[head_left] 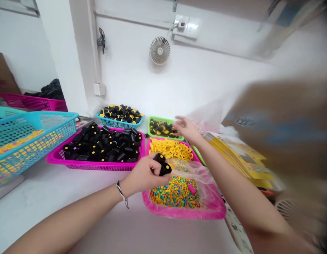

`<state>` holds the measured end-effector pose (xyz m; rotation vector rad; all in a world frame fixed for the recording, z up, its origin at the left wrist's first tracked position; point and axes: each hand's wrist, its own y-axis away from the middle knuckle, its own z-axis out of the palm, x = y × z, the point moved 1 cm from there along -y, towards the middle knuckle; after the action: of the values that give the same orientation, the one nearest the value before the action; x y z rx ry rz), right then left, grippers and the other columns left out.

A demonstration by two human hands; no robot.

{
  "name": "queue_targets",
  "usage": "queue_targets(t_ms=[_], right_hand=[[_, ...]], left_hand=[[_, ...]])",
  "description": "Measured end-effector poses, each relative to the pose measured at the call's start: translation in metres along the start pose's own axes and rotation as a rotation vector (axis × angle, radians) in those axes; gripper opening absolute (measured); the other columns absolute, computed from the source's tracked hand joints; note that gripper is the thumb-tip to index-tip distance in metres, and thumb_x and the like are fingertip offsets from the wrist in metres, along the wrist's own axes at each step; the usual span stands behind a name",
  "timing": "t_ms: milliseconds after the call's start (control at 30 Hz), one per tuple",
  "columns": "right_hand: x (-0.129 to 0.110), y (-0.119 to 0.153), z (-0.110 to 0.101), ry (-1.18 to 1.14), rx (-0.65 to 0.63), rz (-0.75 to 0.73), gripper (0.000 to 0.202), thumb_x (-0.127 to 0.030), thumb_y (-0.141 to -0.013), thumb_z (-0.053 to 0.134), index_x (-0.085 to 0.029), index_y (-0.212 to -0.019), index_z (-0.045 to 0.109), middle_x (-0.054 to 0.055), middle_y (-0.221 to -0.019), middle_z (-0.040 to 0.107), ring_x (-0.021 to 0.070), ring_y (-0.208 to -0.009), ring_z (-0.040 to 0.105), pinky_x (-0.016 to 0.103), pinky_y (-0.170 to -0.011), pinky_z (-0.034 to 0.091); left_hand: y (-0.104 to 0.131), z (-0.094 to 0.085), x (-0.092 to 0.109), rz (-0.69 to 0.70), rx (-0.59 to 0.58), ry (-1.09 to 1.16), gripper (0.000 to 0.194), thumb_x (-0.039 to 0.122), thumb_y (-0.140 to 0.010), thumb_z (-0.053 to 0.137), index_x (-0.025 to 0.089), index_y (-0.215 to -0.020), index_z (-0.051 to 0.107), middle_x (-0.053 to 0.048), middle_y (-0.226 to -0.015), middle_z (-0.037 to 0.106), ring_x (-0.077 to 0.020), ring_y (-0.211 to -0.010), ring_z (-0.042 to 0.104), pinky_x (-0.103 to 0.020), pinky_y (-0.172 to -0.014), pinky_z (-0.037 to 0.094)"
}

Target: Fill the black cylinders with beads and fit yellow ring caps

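My left hand (142, 175) is closed around two short black cylinders (166, 169), each with a yellow dot on its end. It hovers over the near edge of a pink tray (184, 213) lined with clear plastic and filled with small multicoloured beads (174, 194). A small pink piece (191, 188) lies on the beads. Farther back, my right hand (188, 129) reaches to the right side of a green basket (153, 134) of black-and-yellow caps (162, 127), its fingers apart and apparently empty. Yellow rings (171, 149) fill a pink basket between the green one and the beads.
Left of my hands stands a magenta basket (100, 167) of black cylinders. Behind it is a blue basket (118, 123) of black-and-yellow pieces. A larger blue basket (55, 130) is at far left. Yellow cardboard pieces (232, 155) and a cardboard box (285, 116) flank my right arm.
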<state>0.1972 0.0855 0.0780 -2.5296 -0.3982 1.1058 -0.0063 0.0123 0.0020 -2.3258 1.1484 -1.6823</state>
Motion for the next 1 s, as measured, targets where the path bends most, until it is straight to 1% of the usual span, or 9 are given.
queue_targets(t_ms=[100,167,267,333,567,700,833,900,1000], right_hand=[[-0.013,0.047,0.010,-0.089,-0.273,-0.027,0.040,-0.034,-0.091,0.044,-0.019,-0.128,0.051,0.009,-0.100,0.067,0.0114,-0.073,0.067,0.019,-0.058,0.056],[-0.023,0.084,0.018,-0.196,-0.501,-0.061,0.052,-0.027,-0.086,0.054,-0.029,-0.136,0.041,0.009,-0.121,0.058,0.0133,-0.083,0.067,0.024,-0.063,0.058],[-0.036,0.123,0.028,-0.119,-0.452,-0.082,0.087,-0.025,-0.068,0.076,-0.033,-0.141,0.031,0.008,-0.140,0.038,0.0228,-0.114,0.054,0.035,-0.088,0.052],[-0.042,0.136,0.033,-0.030,-0.350,-0.123,0.086,-0.027,-0.062,0.080,-0.031,-0.137,0.039,0.007,-0.139,0.038,0.0257,-0.125,0.043,0.039,-0.102,0.041],[-0.044,0.145,0.026,-0.055,-0.347,-0.092,0.054,-0.014,-0.070,0.068,-0.025,-0.119,0.047,0.004,-0.113,0.058,0.0188,-0.100,0.058,0.031,-0.084,0.048],[-0.043,0.145,0.017,-0.026,-0.357,-0.190,0.040,-0.018,-0.078,0.065,-0.023,-0.116,0.051,0.004,-0.112,0.060,0.0175,-0.103,0.057,0.031,-0.088,0.046],[-0.042,0.146,0.018,0.077,-0.368,-0.283,0.046,-0.017,-0.080,0.065,-0.026,-0.122,0.050,0.006,-0.129,0.052,0.0183,-0.119,0.049,0.033,-0.100,0.040],[-0.041,0.147,0.023,0.159,-0.402,-0.314,0.047,-0.015,-0.078,0.066,-0.026,-0.122,0.051,0.006,-0.136,0.045,0.0197,-0.124,0.045,0.034,-0.101,0.039],[-0.038,0.149,0.030,0.245,-0.465,-0.318,0.050,-0.015,-0.079,0.064,-0.028,-0.126,0.051,0.008,-0.139,0.038,0.0206,-0.121,0.046,0.032,-0.097,0.043]], left_hand=[[-0.001,0.004,-0.007,-0.060,0.055,0.123,0.053,0.029,-0.068,0.068,0.016,-0.045,0.022,0.003,-0.060,0.038,-0.0069,-0.056,0.039,-0.021,-0.049,0.027],[-0.002,0.005,-0.011,-0.113,0.042,0.193,0.056,0.035,-0.069,0.069,0.017,-0.047,0.021,0.006,-0.053,0.030,-0.0051,-0.050,0.028,-0.021,-0.047,0.020],[0.001,0.010,-0.013,-0.173,-0.088,0.245,0.058,0.042,-0.068,0.071,0.017,-0.048,0.023,0.009,-0.049,0.024,-0.0046,-0.047,0.021,-0.021,-0.045,0.015],[0.004,0.012,-0.010,-0.184,-0.200,0.233,0.057,0.047,-0.070,0.069,0.017,-0.049,0.024,0.009,-0.049,0.024,-0.0050,-0.047,0.021,-0.022,-0.044,0.015],[0.009,0.001,0.012,0.032,-0.586,0.131,0.034,0.044,-0.094,0.034,0.018,-0.072,0.040,0.003,-0.073,0.035,-0.0101,-0.066,0.036,-0.024,-0.060,0.034],[0.011,0.007,0.010,0.061,-0.454,0.282,0.026,0.044,-0.092,0.040,0.023,-0.086,0.026,-0.002,-0.095,0.042,-0.0120,-0.091,0.046,-0.028,-0.079,0.042],[0.014,0.023,0.003,-0.110,-0.307,0.427,0.053,0.038,-0.076,0.068,0.025,-0.100,0.023,-0.008,-0.119,0.047,-0.0178,-0.113,0.050,-0.034,-0.090,0.044],[0.015,0.027,0.003,-0.211,-0.282,0.397,0.073,0.035,-0.067,0.077,0.025,-0.113,0.021,-0.007,-0.111,0.056,-0.0190,-0.103,0.058,-0.035,-0.086,0.048],[0.013,0.028,0.005,-0.243,-0.426,0.367,0.057,0.039,-0.076,0.068,0.022,-0.121,0.037,0.000,-0.080,0.065,-0.0182,-0.080,0.065,-0.036,-0.080,0.051]])
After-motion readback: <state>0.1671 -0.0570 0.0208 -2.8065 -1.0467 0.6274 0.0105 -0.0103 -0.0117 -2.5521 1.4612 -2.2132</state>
